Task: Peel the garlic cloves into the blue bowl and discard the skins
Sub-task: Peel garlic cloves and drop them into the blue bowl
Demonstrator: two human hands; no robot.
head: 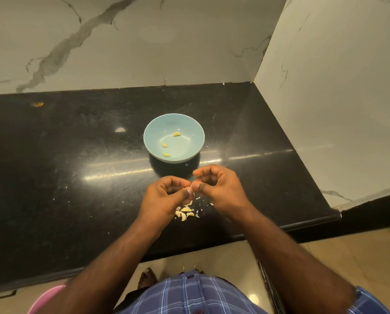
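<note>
Both hands meet just above the black counter [53, 155], close to its front edge: the left hand [164, 196] and the right hand [221, 186] have their fingers curled in and pinched together around something small at the point where the thumbs touch, most likely a garlic clove being peeled [192, 189], though it is almost wholly hidden. The blue bowl [152, 134] stands a little beyond the hands, apart from them, with three peeled cloves [164, 145] inside. Directly under the hands lies a small heap of unpeeled cloves [185, 214] mixed with skin flakes [198, 198], and more flakes are scattered over the counter. The main risk is the mixing: skins fall straight onto the waiting cloves, so a peeled one dropped there would be hard to tell apart and would pick up papery bits. The pile sits near the counter's edge, so a careless sweep of a wrist could knock cloves to the floor. A slippery clove could also shoot out of the pinch and miss the bowl. Light flakes may drift into the bowl, since it stands so near.
</note>
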